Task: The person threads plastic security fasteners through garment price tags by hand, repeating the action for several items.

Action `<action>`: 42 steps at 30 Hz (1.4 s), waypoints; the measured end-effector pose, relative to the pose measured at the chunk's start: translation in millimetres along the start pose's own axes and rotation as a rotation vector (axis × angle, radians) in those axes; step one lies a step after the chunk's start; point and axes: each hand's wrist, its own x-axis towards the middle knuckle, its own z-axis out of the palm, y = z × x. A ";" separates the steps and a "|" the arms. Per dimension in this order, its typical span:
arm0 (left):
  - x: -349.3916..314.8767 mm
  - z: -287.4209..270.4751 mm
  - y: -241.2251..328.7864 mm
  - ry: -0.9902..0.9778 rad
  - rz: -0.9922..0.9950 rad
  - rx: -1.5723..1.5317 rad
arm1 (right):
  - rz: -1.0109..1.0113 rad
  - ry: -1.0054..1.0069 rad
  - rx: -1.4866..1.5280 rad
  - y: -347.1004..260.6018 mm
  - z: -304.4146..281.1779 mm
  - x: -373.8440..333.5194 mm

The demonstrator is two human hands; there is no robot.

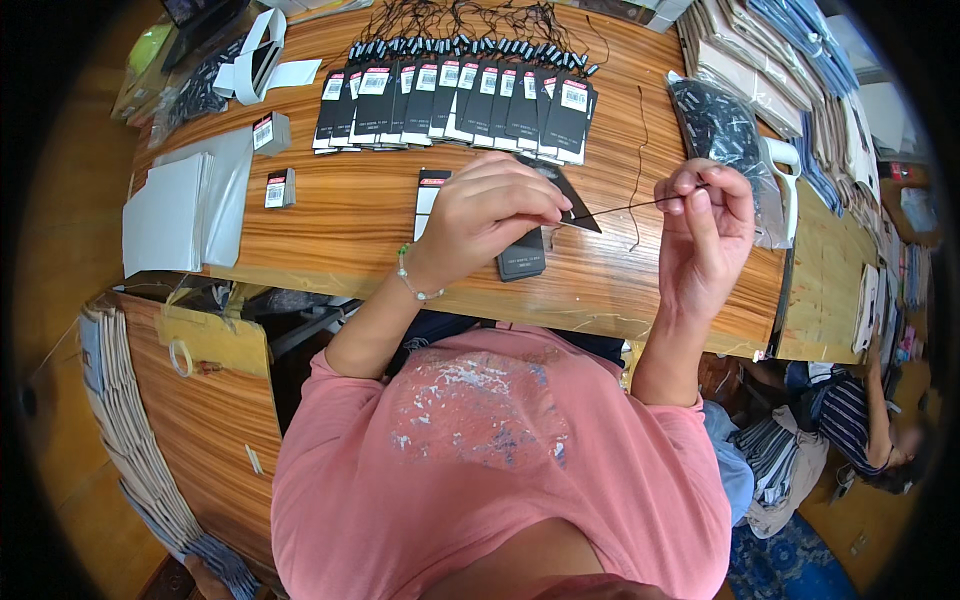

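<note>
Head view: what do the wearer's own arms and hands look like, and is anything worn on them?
Short, plain pink sleeves leave both forearms bare. The left hand and right hand are ungloved. A thin bracelet with pale and green beads circles the left wrist; nothing shows on the right wrist.

At left, a row of folded garments; at right, stacked clothes, a striped-shirted person, blue patterned fabric.

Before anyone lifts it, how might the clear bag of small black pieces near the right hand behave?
The bag would probably sag, its wrinkled film looking thin. The many small pieces inside would likely shift. Rolling seems unlikely, given its broad, slumped shape.
</note>
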 end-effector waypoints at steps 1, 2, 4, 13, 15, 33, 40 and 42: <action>1.5 -2.2 -0.3 -0.008 0.030 0.012 | -0.007 -0.010 0.007 -2.6 -0.2 -0.3; 2.4 -3.1 -0.6 -0.017 0.060 0.024 | -0.015 -0.020 0.014 -5.1 0.2 -0.5; -8.3 5.3 -0.7 0.085 -0.156 -0.235 | -0.025 -0.011 0.006 -6.7 3.7 0.2; -5.8 14.2 6.0 0.101 -0.515 -0.907 | -0.061 -0.098 0.040 2.7 19.8 10.9; -5.0 18.4 6.2 0.065 -0.499 -0.779 | -0.050 -0.114 0.093 3.3 23.5 10.0; 6.5 18.1 7.7 0.032 -0.329 -0.009 | 0.025 -0.098 0.163 -5.2 21.1 2.5; 8.1 14.4 13.1 -0.022 -0.550 -0.204 | 0.045 -0.048 0.138 -5.8 18.2 2.0; 6.6 13.5 13.5 -0.007 -0.554 -0.282 | 0.052 -0.023 0.119 -5.5 17.7 1.4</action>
